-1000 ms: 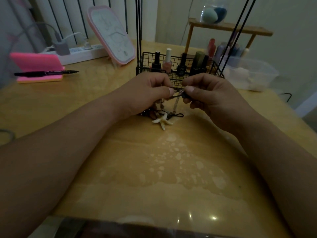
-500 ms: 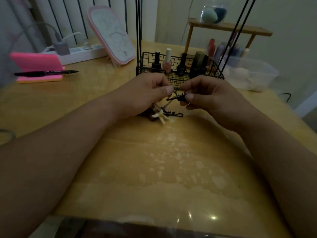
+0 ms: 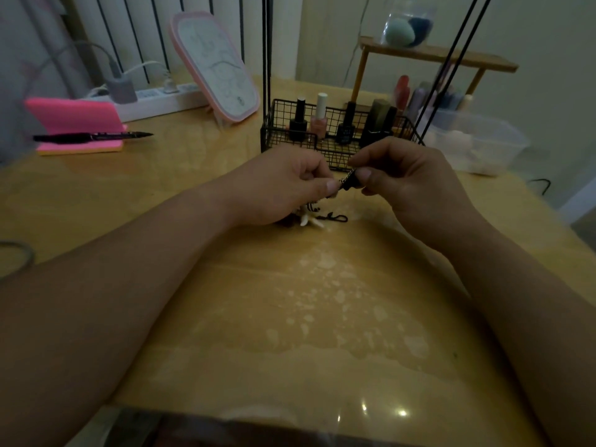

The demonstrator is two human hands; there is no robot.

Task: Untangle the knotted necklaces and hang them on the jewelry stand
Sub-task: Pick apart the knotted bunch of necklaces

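A knot of dark necklace cords (image 3: 346, 183) stretches between my two hands, a little above the wooden table. My left hand (image 3: 283, 188) pinches one end with thumb and fingers. My right hand (image 3: 406, 179) pinches the other end, a dark clasp-like piece with a short chain. Below the hands the tangle hangs down to the table, with a white starfish pendant (image 3: 309, 221) and a black cord loop (image 3: 335, 217) lying there. Thin black rods of the jewelry stand (image 3: 266, 59) rise behind, with more rods at the right. Part of the tangle is hidden under my left hand.
A black wire basket (image 3: 274, 137) with nail polish bottles stands right behind my hands. A pink-framed mirror (image 3: 216, 66), a pink notepad with a pen (image 3: 93, 136), a power strip (image 3: 154, 98), a wooden shelf (image 3: 438, 56) and a clear plastic box (image 3: 477, 140) ring the table's back.
Both hands have lifted slightly and pulled the cord taut between them. The starfish pendant has shifted left, partly under my left hand.
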